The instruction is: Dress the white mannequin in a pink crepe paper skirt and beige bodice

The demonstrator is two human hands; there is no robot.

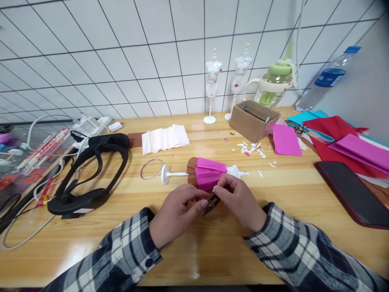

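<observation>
Grips a slim black tool (212,204) in the narrowed left hand (182,210), bunching the right hand (240,199) at its end, too hidden to tell the hold. Has a white miniature mannequin (234,171) lying just beyond on the wooden worktop (173,269), already in a pleated magenta-and-brown skirt (210,172), seemingly undressed above.

The person wears long plaid sleeves in black, grey and cream. The left sleeve (121,247), lower left of the frame, has a small round dark button (148,263) at its cuff (144,237). The right sleeve (300,245), lower right, matches, ending in dark edging.
</observation>
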